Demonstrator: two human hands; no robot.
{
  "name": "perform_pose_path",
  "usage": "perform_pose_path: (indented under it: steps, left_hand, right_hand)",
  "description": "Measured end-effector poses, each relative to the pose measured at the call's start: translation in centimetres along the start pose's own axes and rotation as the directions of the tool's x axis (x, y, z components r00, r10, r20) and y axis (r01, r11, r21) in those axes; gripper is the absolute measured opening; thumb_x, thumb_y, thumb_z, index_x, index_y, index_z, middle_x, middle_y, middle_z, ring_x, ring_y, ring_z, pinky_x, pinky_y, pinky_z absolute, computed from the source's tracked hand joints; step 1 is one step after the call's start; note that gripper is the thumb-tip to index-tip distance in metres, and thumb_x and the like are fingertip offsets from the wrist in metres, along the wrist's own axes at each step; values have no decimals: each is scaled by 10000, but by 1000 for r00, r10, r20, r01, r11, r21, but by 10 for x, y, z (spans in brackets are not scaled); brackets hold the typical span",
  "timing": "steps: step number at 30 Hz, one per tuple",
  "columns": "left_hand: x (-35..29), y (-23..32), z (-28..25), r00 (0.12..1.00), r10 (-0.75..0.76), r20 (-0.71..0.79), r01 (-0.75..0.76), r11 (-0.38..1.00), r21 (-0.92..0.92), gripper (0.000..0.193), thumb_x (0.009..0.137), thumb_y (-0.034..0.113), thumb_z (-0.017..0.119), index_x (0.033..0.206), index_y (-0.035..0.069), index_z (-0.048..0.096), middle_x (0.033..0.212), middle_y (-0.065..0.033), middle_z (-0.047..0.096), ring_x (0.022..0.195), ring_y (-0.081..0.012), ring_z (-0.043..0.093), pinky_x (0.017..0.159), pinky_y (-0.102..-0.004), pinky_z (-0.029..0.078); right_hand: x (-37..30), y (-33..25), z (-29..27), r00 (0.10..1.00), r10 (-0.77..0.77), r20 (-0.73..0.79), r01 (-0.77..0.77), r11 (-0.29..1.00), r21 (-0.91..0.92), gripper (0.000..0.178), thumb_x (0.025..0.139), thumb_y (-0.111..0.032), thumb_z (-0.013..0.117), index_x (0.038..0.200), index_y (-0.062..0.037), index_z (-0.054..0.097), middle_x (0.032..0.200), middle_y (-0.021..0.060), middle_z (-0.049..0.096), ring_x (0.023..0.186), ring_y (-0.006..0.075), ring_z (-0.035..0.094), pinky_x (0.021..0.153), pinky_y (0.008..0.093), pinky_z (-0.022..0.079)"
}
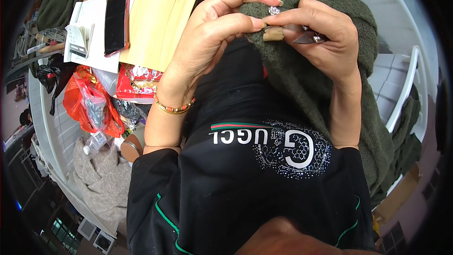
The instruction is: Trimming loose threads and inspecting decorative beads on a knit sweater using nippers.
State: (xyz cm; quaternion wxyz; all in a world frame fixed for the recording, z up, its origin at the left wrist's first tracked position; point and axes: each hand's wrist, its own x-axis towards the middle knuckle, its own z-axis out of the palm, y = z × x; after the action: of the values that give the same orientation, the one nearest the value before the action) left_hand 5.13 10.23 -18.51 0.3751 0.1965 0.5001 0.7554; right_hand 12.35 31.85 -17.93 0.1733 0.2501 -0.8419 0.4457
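Note:
A dark green knit garment point(311, 75) drapes over my lap and runs up under both hands. On it, a sparkly silver button point(274, 11) shows between my left fingertips. My left hand point(212, 30) is closed, pinching the knit around that button with thumb and index finger. My right hand point(330, 30) meets it, its index fingertip almost touching the left thumb. A pair of small metal thread snips point(309, 38) is tucked in the right hand, only partly visible. Beige tape point(273, 34) wraps a right fingertip. Any needle or thread at the fingertips is too small to make out.
A wooden tabletop point(160, 28) at the left bears a dark phone point(117, 21) on white papers point(75, 19). Below it sit a red plastic bag point(89, 108), a small bottle point(96, 142) and a beige knit point(101, 174). A white rail point(406, 89) borders the right.

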Motion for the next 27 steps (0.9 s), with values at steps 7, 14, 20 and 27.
perform_pose_path:
  steps: [7, 14, 20, 27]
  left_hand:
    - [1, -9, 4, 1000, 18, -1, -18, 993, 114, 379, 873, 30, 607, 1246, -37, 611, 1103, -42, 656, 886, -34, 588, 727, -170, 441]
    - [5, -15, 14, 992, 66, -110, -39, 972, 231, 298, 870, 176, 775, 1120, 30, 705, 868, 26, 713, 668, 12, 553, 604, -162, 439]
    - [9, -21, 18, 994, 34, -107, -10, 977, 211, 249, 885, 65, 731, 1126, 27, 685, 999, -3, 694, 927, -41, 621, 746, -183, 487]
    - [12, -29, 21, 985, 106, -139, -56, 946, 319, 213, 872, -24, 699, 1083, 3, 685, 1045, -28, 677, 965, -76, 626, 850, -205, 512]
  right_hand:
    - [-15, 10, 4, 933, 360, -13, -329, 866, 377, 151, 948, -71, 653, 1039, 50, 658, 957, 42, 661, 743, 43, 547, 655, 200, 415]
    - [-21, 18, 1, 851, 525, -22, -383, 648, 659, 177, 947, -132, 660, 1031, 24, 661, 982, 11, 628, 625, -14, 395, 522, 149, 268]
    - [-17, 16, 5, 771, 637, -17, -449, 562, 695, 169, 946, -156, 671, 1021, -5, 674, 911, -35, 600, 581, -36, 351, 490, 140, 246]
    - [-18, 19, 8, 708, 701, 90, -509, 417, 752, 142, 942, -158, 682, 1001, -29, 686, 722, -102, 513, 531, -41, 319, 458, 142, 217]
